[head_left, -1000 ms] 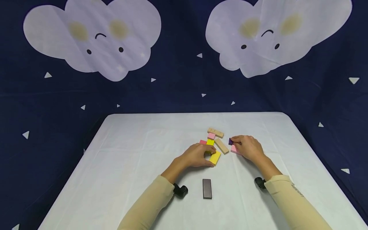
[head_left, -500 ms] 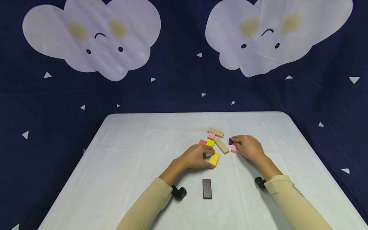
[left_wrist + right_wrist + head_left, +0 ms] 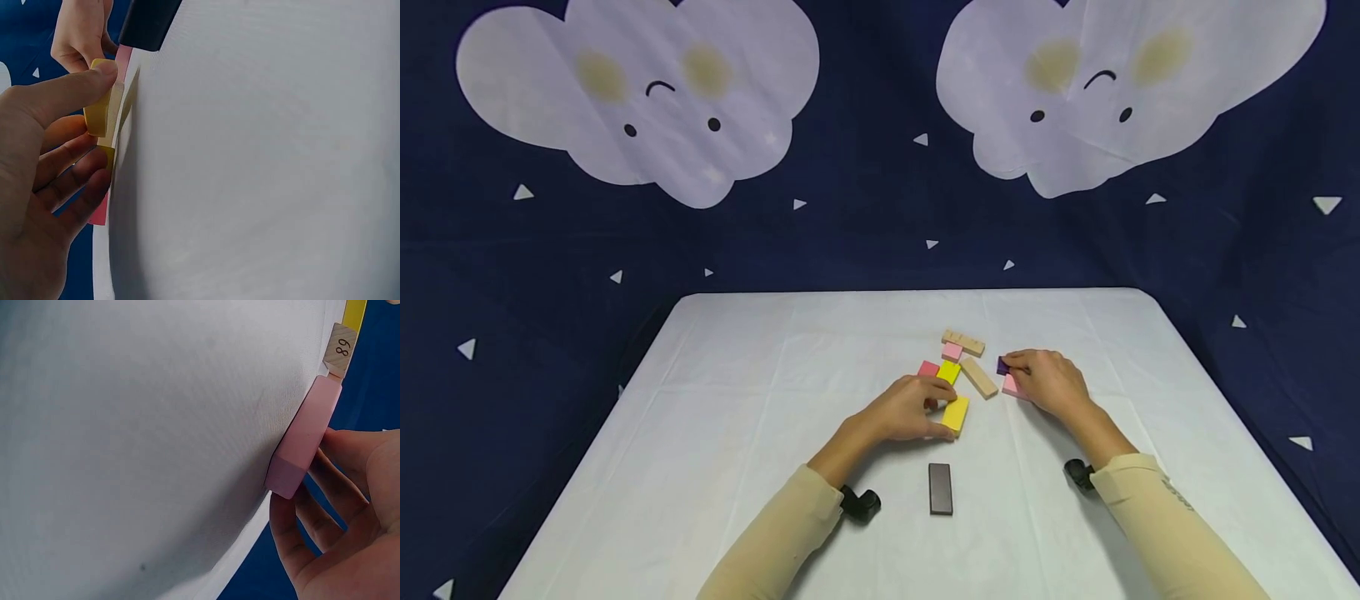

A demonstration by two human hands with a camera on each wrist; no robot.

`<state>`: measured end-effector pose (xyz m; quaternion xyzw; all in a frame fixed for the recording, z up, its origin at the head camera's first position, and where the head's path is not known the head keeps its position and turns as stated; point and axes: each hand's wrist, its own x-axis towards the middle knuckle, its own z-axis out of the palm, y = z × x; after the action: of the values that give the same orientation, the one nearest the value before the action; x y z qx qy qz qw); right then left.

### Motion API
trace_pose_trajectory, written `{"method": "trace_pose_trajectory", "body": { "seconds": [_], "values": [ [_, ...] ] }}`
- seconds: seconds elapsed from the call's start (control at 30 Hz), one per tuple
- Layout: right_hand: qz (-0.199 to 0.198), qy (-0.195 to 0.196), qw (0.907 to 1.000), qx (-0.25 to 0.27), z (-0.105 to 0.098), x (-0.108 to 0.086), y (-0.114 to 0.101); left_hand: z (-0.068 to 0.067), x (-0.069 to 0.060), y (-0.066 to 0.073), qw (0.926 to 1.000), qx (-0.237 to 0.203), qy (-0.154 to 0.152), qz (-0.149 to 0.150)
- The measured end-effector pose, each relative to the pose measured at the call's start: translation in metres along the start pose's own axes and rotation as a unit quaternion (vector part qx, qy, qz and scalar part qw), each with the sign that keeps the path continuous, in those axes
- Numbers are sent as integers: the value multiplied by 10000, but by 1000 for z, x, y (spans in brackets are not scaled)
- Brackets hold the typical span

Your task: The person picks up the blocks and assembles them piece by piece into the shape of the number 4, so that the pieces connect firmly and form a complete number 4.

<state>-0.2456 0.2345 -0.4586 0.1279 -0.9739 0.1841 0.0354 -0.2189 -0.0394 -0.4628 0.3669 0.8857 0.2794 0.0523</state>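
Behind everything, a big dark blue cloth (image 3: 865, 125) hangs like a wall. In front of it is a wide white table (image 3: 700, 417). On the cloth are two clouds (image 3: 640, 100) with upside-down smiles. Two tan sleeves (image 3: 1172, 525) reach in over the table. Out of them come the left hand (image 3: 906, 408) and the right hand (image 3: 1047, 382). The left hand pinches a yellow block (image 3: 955, 414), with the thumb on the near end and a finger at the far end. You can't tell if that block touches the table. The right hand pinches a purple block (image 3: 1003, 366), and most of that block is hidden by the fingers. A small black camera (image 3: 860, 505) sits on each wrist. A pink block (image 3: 306, 434) is right by the right fingers, on the near side. Closer to the person, a dark gray block (image 3: 940, 489) lies flat, apart from the rest. Between the hands, a bit farther back, are two wooden blocks (image 3: 979, 378), a second yellow block (image 3: 948, 372), a red block (image 3: 928, 368) and a pale pink block (image 3: 952, 352), all close together.
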Motion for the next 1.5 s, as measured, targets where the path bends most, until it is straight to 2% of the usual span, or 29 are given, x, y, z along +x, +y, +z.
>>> {"method": "trace_pose_trajectory", "body": {
  "seconds": [0.27,0.5,0.83,1.3,1.5],
  "values": [
    [58,-32,9999,89,1,-5,1,3,-7,5,9996,271,36,29],
    [-33,21,10000,18,2,-1,0,2,-13,6,9994,258,103,-187],
    [-11,-1,10000,26,0,1,-2,3,-16,5,9991,284,216,-229],
    [10,-72,10000,7,-1,2,-3,1,-19,6,9988,297,79,-381],
    [34,-47,10000,-14,-1,1,-2,0,-22,3,9986,309,111,-426]
  ]
}}
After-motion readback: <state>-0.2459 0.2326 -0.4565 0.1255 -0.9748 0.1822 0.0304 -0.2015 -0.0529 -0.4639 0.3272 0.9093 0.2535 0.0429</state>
